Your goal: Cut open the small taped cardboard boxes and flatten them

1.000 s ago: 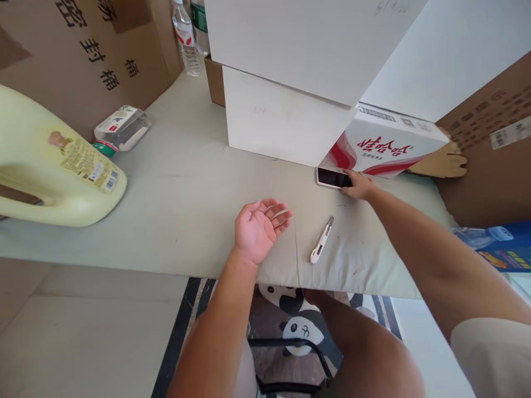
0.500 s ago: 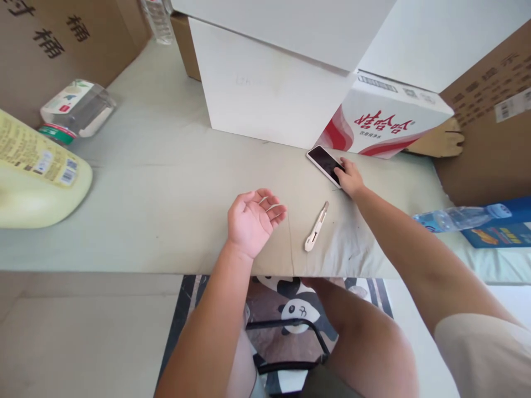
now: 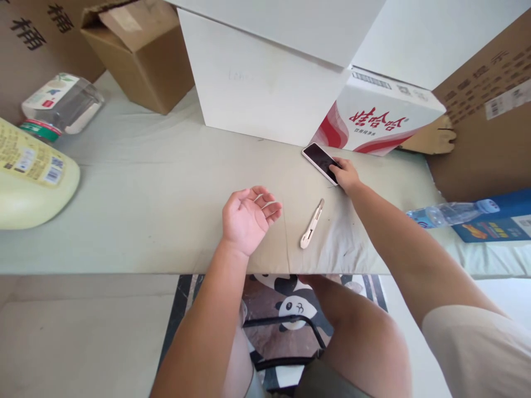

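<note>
In the head view, holding the phone (image 3: 319, 160) by its near end with the right hand (image 3: 347, 176), beyond the box cutter (image 3: 312, 225), with thumb over the screen, probably for a steady grip; impossible to tell the other fingertips' placement. Keeping the left hand (image 3: 248, 222) palm-up, left of the cutter, with fingers loosely spread and curled, apparently idle.

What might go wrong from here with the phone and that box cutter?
The box cutter lies loose between the left hand and right hand; if its blade is out, which I can't tell, either might get nicked. The smartphone sits with its far end close to the white box and could bump it if pushed forward.
</note>
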`<action>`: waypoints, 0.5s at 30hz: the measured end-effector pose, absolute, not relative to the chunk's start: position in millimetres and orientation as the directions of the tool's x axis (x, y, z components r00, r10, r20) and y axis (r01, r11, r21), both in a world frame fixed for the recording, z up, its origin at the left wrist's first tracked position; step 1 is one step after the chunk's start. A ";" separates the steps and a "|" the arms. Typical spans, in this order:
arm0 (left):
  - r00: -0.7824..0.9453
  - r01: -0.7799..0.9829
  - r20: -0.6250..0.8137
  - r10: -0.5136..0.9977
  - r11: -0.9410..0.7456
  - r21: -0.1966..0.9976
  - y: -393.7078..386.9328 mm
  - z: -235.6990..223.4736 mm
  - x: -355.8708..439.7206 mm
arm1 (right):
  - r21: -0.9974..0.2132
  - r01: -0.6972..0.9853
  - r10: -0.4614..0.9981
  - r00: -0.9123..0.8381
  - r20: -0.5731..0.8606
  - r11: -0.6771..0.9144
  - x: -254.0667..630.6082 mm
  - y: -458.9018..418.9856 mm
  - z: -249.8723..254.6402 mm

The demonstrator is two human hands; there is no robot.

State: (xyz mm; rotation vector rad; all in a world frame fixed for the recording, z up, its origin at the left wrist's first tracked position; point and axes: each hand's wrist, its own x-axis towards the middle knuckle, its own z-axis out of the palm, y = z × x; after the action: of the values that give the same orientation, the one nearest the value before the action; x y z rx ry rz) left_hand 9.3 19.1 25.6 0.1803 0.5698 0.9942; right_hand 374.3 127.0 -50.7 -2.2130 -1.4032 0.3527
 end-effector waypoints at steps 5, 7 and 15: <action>0.401 -0.751 -0.379 0.834 0.537 0.386 19.5 26.4 5.3 | -0.601 0.726 0.894 0.447 0.043 -0.334 377.3 129.5 -54.3; 0.404 -0.758 -0.376 0.834 0.536 0.373 19.7 26.7 4.6 | -0.623 0.713 0.898 0.439 0.040 -0.321 378.5 128.8 -55.5; 0.401 -0.768 -0.370 0.838 0.528 0.364 20.0 27.9 3.6 | -0.673 0.696 0.929 0.369 0.036 -0.251 382.5 125.6 -54.2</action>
State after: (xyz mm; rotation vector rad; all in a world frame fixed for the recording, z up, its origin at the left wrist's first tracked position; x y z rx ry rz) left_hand 3.6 20.0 27.9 0.1430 0.5528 1.0194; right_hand 382.5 125.6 -54.2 -2.0304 -1.3991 0.4991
